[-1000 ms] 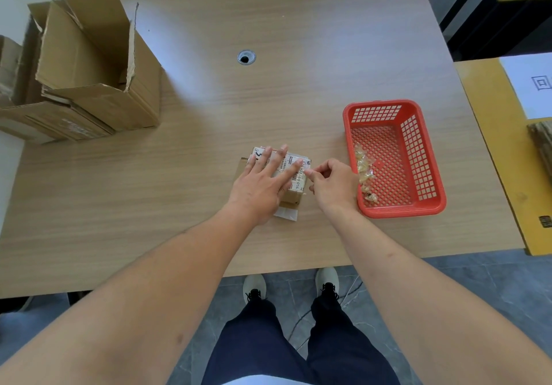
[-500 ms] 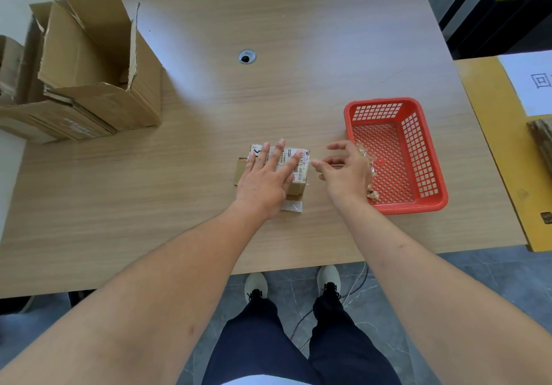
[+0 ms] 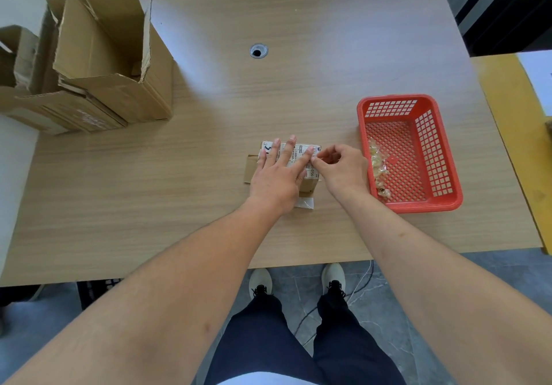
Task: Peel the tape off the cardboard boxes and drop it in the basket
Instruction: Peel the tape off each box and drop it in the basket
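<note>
Small cardboard box [image 3: 310, 186] at table's [image 3: 209, 160] near centre, pinned flat beneath spread left hand [image 3: 276, 175]. Right hand [image 3: 340, 168], fingertips pinched at box's right edge, probably on tape; red basket [image 3: 448, 157] immediately rightward.

I'm at an office desk [image 3: 209, 175]: cable grommet [image 3: 258, 51] beyond my hands, grey tiled floor [image 3: 373, 301] underfoot.

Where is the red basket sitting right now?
In the head view the red basket sits on the right side of the wooden table, just beyond the right hand, with crumpled tape along its left inner side.
</note>
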Motion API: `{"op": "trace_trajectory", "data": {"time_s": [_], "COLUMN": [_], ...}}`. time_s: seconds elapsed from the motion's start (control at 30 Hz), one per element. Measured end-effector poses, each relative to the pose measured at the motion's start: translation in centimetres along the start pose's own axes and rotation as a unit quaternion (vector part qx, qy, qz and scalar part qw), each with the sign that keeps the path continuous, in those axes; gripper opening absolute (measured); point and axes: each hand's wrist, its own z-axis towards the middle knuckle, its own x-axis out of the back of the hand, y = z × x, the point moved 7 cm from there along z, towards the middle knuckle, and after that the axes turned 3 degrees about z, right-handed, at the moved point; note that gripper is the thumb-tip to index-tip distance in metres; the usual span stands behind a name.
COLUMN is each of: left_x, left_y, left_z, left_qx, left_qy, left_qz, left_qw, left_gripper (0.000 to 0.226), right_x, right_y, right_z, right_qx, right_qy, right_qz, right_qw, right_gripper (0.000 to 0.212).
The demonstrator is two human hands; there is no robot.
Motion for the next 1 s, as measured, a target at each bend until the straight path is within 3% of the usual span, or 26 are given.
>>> {"op": "trace_trajectory", "data": {"time_s": [0.13,0.3,0.43,0.7,0.83,1.0], "left_x": [-0.2,-0.2,0.0,0.1,0.0,0.0], "left_y": [-0.1,-0.1,0.0,0.0,0.0,0.0], "left_z": [0.0,0.1,0.0,0.1,0.2,0.3], "left_qx": [0.001,0.005,0.006,0.009,0.008,0.01], "left_qy": [0.0,0.003,0.004,-0.01,-0.007,-0.006], "left_qz": [0.004,-0.012,-0.013,-0.013,-0.013,-0.021], "left_qw": [1.0,1.0,1.0,1.0,1.0,1.0], "left_gripper": [0.052,0.051,0.051,0.052,0.052,0.052], "right_x": [0.2,-0.3,0.4,0.6,0.8,0.2], "right_y": [-0.2,-2.3,-1.5,-1.6,-1.1,-1.4], "right_z": [-0.1,-0.8,-0.9,0.5,0.8,0.3], "right_qx": [0.015,0.146,0.137,0.089,0.065,0.1], "right_qy": [-0.007,-0.09,-0.123,-0.035,0.003,-0.017], "right_qz": [-0.008,-0.173,-0.182,-0.088,-0.057,-0.106], "right_qw": [1.0,0.97,0.966,0.992,0.996,0.989], "right_gripper": [0.011,0.007,0.008,0.007,0.042,0.019]}}
